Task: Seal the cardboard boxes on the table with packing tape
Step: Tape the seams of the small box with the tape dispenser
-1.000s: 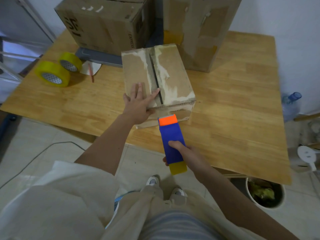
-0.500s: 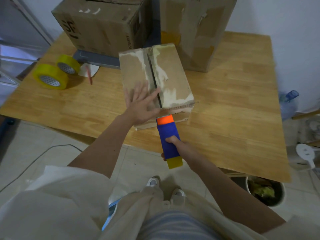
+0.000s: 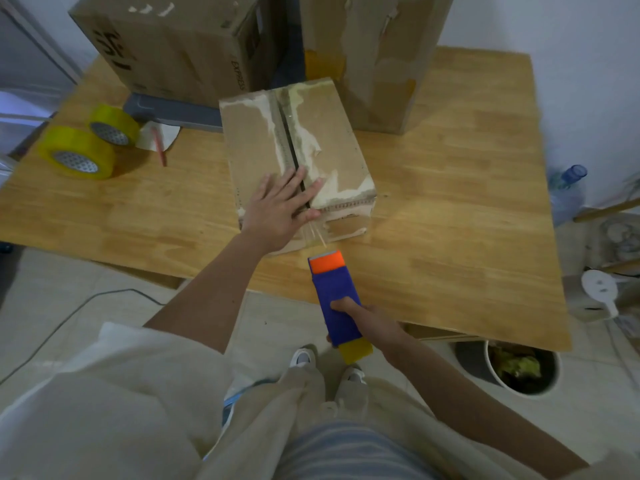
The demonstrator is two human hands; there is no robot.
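wooden bench (image 3: 450,209), grainy. worn rectangular cardboard box (image 3: 263,147) under left hand (image 3: 277,209), fingers flat and spread over the flap seam. right hand (image 3: 367,320) just behind it clamps blue tape dispenser (image 3: 337,306), orange tip toward the box.

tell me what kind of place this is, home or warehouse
Most likely a room in a home used for packing, not a warehouse. A wooden table stands on a tiled floor, a small bin with food scraps sits beside it, and only a few worn cardboard boxes and two tape rolls are out.
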